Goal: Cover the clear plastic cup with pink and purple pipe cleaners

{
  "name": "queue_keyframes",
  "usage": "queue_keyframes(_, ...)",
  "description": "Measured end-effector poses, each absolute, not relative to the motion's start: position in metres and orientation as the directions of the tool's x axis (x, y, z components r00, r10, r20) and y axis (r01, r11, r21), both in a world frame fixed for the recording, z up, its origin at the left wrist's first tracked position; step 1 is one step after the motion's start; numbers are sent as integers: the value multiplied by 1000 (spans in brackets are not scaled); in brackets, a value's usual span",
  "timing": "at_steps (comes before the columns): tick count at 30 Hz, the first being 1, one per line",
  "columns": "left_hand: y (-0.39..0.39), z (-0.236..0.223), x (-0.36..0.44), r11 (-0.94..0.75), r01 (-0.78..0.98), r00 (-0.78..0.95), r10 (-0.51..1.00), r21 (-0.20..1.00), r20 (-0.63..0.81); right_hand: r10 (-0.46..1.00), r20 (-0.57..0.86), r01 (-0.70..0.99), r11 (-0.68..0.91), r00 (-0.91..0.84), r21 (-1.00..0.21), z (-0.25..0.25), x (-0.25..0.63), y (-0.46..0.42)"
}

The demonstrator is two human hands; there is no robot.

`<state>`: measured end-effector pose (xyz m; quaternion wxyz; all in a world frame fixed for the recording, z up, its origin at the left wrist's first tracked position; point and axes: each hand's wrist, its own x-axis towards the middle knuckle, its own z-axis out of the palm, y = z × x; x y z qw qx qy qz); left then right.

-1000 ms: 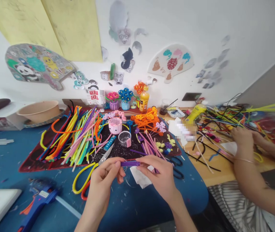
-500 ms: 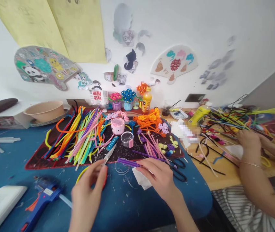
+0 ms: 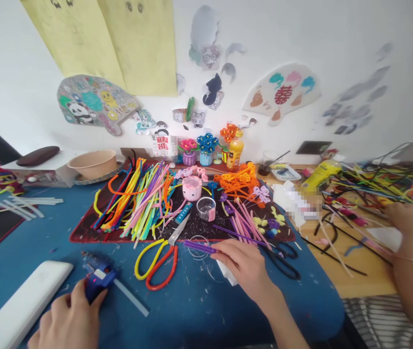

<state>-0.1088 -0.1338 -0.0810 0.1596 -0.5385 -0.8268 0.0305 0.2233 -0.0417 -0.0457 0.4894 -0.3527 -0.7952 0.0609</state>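
Observation:
My left hand is closed around the handle of a blue hot glue gun, which lies on the table with a clear glue stick poking out of its back. In my right hand, several short purple pipe cleaners are pinched between thumb and fingers, pointing left. A white piece of paper shows partly under that hand. Scissors with one yellow and one red handle lie between my hands, blades partly apart. Just beyond stands a small clear cup with a pink piece stuck to its side.
A pile of coloured pipe cleaners covers the mat's left half. Black-handled scissors lie to the right, near pink pipe cleaners. A white slab-like object sits at left. At far right another person's hand works over a cluttered wooden table.
My left hand has left the red-and-yellow scissors and moved left and down onto the glue gun. My right hand still holds the purple pipe cleaners. The view has swung left.

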Motion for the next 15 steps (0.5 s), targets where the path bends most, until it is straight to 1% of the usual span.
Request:
queue_keyframes(1, -134, -80, -109, 403, 881, -352, 908, -248, 227, 628, 728, 503, 740, -277, -447, -47, 224, -42)
queue_keyframes(6, -136, -87, -119, 351, 904, -317, 933, -242, 169, 663, 692, 486, 722, -285, -492, -54, 223, -43)
queue_keyframes(10, -138, -83, -116, 333, 922, -292, 933, -196, 210, 701, 644, 450, 703, -305, -551, -57, 216, -42)
queue_keyframes(12, -141, -76, -114, 343, 932, -308, 919, -116, 245, 702, 640, 439, 704, -312, -559, -56, 211, -41)
queue_keyframes(13, -143, -72, -114, 361, 931, -336, 905, -54, 262, 701, 638, 437, 706, -318, -558, -55, 209, -41)
queue_keyframes(14, -145, -69, -113, 374, 927, -367, 887, 29, 282, 700, 637, 437, 707, -323, -556, -54, 205, -40)
queue_keyframes(15, -147, -66, -113, 373, 918, -397, 867, 138, 301, 701, 633, 437, 707, -327, -556, -53, 202, -40)
